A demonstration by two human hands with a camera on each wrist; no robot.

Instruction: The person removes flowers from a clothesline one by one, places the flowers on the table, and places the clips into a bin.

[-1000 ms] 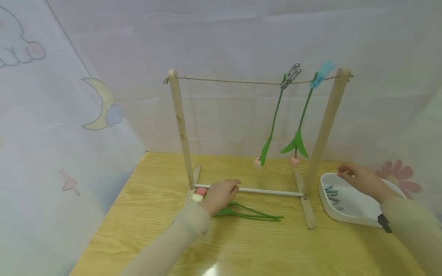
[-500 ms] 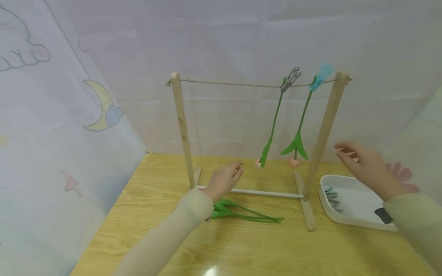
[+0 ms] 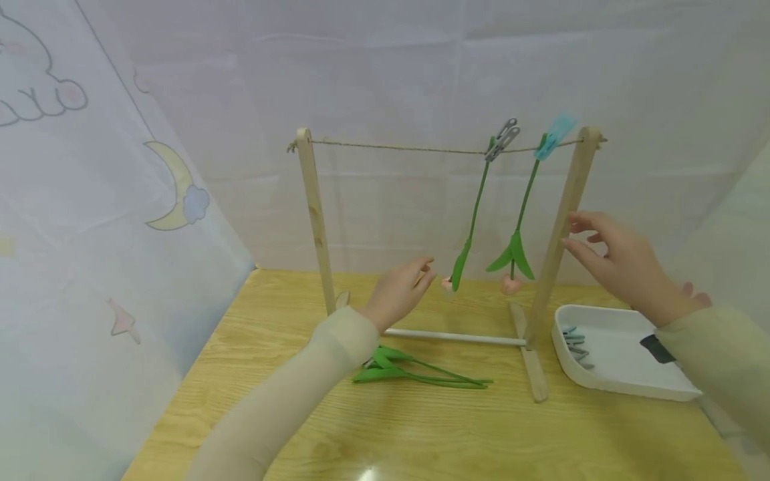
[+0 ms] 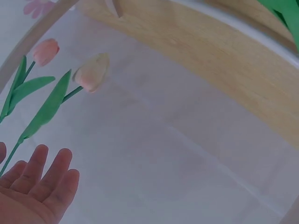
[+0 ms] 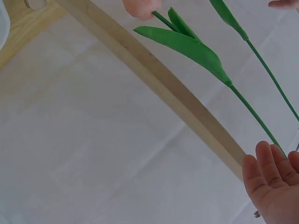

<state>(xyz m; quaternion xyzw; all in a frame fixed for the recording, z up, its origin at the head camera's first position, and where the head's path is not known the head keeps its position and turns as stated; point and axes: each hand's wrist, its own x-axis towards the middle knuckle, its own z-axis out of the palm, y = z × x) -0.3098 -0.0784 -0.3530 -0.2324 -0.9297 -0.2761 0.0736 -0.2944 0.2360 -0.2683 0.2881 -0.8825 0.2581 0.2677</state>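
Note:
Two artificial tulips hang head down from a string (image 3: 391,147) stretched between wooden posts. The pale tulip (image 4: 92,73) is held by a grey clothespin (image 3: 502,141), the pink tulip (image 4: 46,52) by a blue clothespin (image 3: 556,137). My left hand (image 3: 398,292) is raised near the rack's middle, left of the pale tulip, fingers loosely bent and holding nothing. Beside the right post (image 3: 559,247) is my right hand (image 3: 619,260), fingers spread and holding nothing; whether it touches the post is unclear. More tulips (image 3: 415,374) lie on the table, their heads hidden behind my left forearm.
A white tray (image 3: 625,381) at the right holds several clothespins (image 3: 576,344) along its left side. The rack's white bottom bar (image 3: 457,337) runs between its two wooden feet. A printed cloth (image 3: 385,214) hangs behind the wooden table (image 3: 433,441).
Both hands have risen. My right hand has left the tray and moved up to the right post. My left hand has lifted from above the lying tulips.

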